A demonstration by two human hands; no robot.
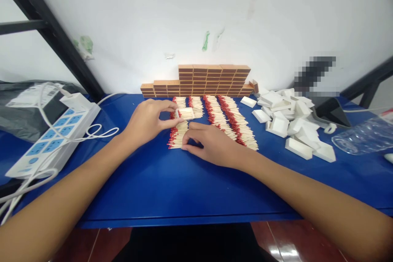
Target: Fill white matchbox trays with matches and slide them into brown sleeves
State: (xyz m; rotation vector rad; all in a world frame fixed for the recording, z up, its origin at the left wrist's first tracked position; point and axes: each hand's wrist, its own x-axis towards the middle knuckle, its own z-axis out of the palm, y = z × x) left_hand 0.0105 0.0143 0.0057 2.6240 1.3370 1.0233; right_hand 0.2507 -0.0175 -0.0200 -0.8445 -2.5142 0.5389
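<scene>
My left hand point(153, 119) grips the left end of a small white matchbox tray point(185, 113), thumb in front and fingers behind. Some red-tipped matches lie inside the tray, which is held over the rows of matches. My right hand point(211, 143) is just below and to the right, its thumb and forefinger brought together at the near end of the leftmost row of matches point(177, 137). Whether a match is pinched there is too small to tell. Further rows of matches point(235, 118) lie to the right, partly covered by my right hand.
Brown matchboxes point(211, 82) are stacked along the wall. A heap of white trays point(288, 114) lies on the right of the blue table point(138, 192), near a plastic bottle point(365, 135) and a dark device point(331, 110). A power strip point(55, 139) with white cables is at left.
</scene>
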